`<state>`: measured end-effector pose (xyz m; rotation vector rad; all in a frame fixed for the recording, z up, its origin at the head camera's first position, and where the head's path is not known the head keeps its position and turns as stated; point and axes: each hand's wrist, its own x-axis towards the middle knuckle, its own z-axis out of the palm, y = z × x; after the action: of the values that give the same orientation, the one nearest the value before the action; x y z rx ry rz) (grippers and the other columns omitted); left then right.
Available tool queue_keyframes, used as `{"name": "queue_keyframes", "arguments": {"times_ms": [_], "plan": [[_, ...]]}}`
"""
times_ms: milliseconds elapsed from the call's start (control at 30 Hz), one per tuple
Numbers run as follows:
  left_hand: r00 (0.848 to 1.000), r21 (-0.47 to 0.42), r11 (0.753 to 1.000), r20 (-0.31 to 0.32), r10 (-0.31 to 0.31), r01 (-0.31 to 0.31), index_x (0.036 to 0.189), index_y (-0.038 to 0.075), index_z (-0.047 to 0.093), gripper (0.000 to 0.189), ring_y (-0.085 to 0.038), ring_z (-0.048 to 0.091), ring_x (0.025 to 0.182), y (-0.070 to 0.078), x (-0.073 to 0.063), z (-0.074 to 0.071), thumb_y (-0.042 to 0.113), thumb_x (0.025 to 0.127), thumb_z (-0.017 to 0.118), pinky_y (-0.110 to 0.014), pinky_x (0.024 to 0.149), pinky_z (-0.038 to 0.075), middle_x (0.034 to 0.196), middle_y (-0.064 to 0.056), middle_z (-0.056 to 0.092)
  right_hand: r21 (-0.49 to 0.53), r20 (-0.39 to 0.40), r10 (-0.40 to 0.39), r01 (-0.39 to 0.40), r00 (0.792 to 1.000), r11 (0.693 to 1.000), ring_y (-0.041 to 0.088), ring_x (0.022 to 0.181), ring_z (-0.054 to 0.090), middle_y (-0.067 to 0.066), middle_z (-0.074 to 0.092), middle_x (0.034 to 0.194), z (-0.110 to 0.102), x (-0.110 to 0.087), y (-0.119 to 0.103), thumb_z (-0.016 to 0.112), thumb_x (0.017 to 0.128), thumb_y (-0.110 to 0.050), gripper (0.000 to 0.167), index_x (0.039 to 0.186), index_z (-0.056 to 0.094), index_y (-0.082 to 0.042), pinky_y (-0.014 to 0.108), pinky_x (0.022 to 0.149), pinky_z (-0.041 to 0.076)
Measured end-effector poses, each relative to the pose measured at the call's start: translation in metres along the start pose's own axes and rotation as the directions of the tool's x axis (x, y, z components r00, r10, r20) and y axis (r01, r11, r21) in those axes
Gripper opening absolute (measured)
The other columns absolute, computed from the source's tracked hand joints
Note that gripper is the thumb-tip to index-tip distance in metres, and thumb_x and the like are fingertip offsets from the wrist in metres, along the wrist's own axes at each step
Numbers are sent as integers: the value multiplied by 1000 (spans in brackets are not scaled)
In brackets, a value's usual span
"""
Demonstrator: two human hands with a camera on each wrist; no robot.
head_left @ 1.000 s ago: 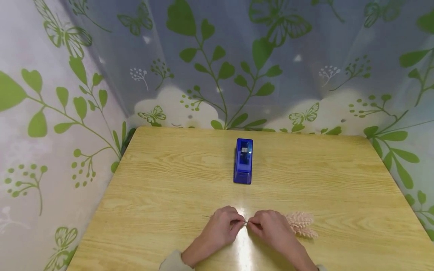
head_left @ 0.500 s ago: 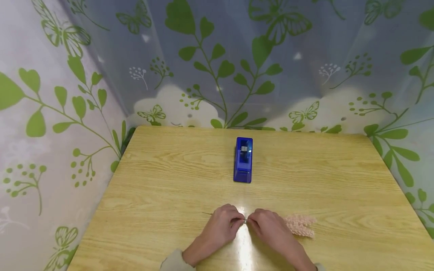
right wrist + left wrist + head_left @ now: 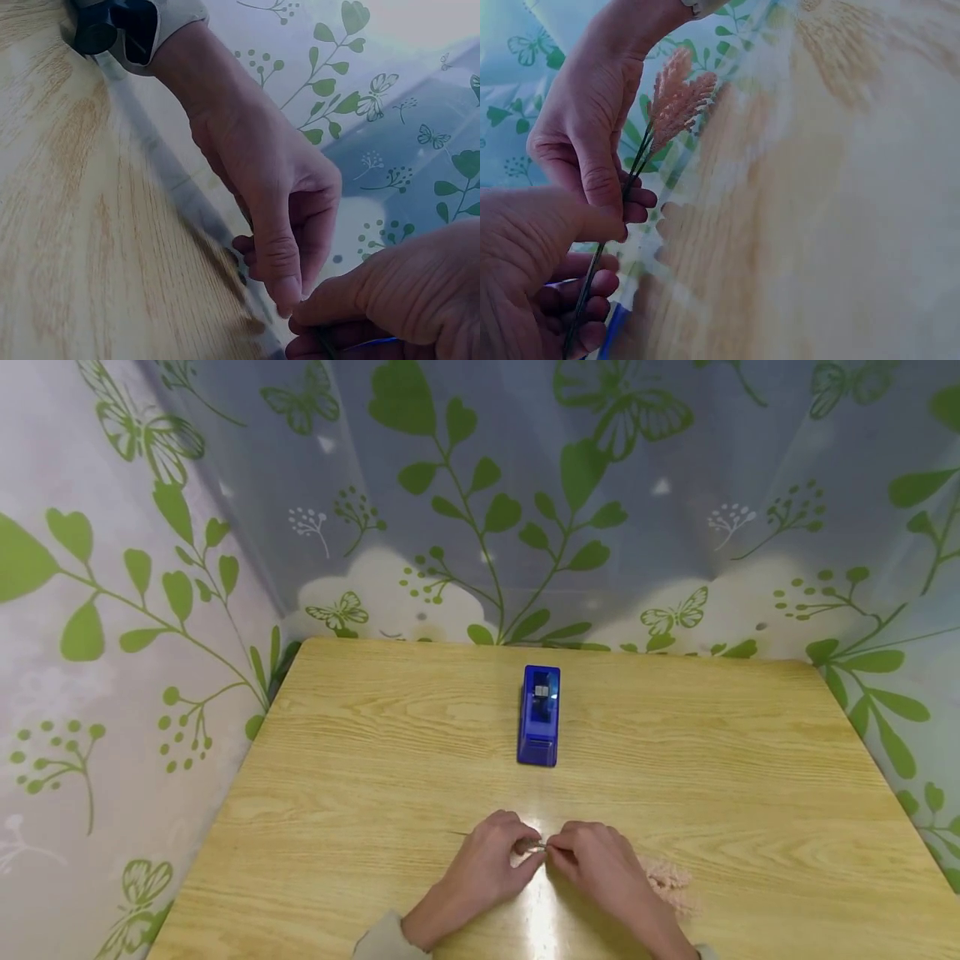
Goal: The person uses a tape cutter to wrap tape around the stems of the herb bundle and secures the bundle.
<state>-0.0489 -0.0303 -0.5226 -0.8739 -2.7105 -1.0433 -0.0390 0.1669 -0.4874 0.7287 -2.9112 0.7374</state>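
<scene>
Pink artificial flower plumes (image 3: 679, 101) on thin dark green stems (image 3: 587, 289) are held between both hands, low in the middle of the head view. My right hand (image 3: 603, 864) pinches the stems between thumb and forefinger, just below the plumes, which stick out past that hand's far side. My left hand (image 3: 483, 864) holds the stems farther down, its fingers curled beneath them and its thumb above. Both hands' fingertips nearly meet, with a small pale glint between them. A thin stem end pokes out left of my left hand.
A blue tape dispenser (image 3: 538, 718) stands on the wooden table (image 3: 375, 735), beyond the hands toward the back edge. Cloth printed with green leaves and butterflies (image 3: 480, 510) hangs behind and along the sides of the table.
My left thumb and forefinger have spread into a rounder ring. The pink plumes have turned and dipped closer behind my right hand; the stem end at left shows less.
</scene>
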Motion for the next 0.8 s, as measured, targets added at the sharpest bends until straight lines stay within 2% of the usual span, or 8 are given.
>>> {"name": "queue_keyframes", "arguments": {"times_ms": [100,167,300,533,667,800], "plan": [[999,40,999,34,4,-5,94,14,82,12,-1,47,73,0,-1,2,24,94,76,-8,65,38,75,7,58,-9,-5,-6,6,1000,1000,0,59,50,-15,60,69,0,0,3,79,87,-8,19,74,75,-21,20,52,43],[999,42,999,42,0,-2,92,14,81,14,-2,46,74,-1,-1,2,22,98,72,-8,64,38,75,9,56,-8,-6,-2,2,1000,1000,1,60,55,-15,63,71,0,0,4,80,86,-9,15,78,79,-21,21,53,46],[999,15,1000,39,-13,13,90,13,80,17,-2,49,74,-1,0,3,16,101,67,-10,66,41,76,11,57,4,-14,9,-9,1000,1000,2,63,59,-15,66,72,0,-1,6,82,86,-10,11,83,82,-20,22,55,49],[999,-73,997,44,-31,34,91,12,79,13,-1,53,75,-3,2,2,13,99,70,-13,69,46,81,7,65,46,-23,29,-28,999,999,1,65,59,-14,68,75,0,-1,6,83,86,-11,9,86,83,-20,21,57,50],[1000,-94,996,14,-8,9,92,11,79,9,-1,54,74,-4,2,2,12,97,72,-13,69,46,81,6,66,90,25,65,-67,998,994,1,66,58,-14,66,75,0,0,6,80,89,-11,12,82,80,-20,22,60,50],[999,-114,993,-33,28,-32,91,10,79,6,-3,56,74,-5,1,4,8,95,75,-13,69,46,81,4,68,154,127,97,-116,987,981,-1,58,46,-17,54,66,2,1,6,70,96,-11,32,68,64,-25,22,54,43]]}}
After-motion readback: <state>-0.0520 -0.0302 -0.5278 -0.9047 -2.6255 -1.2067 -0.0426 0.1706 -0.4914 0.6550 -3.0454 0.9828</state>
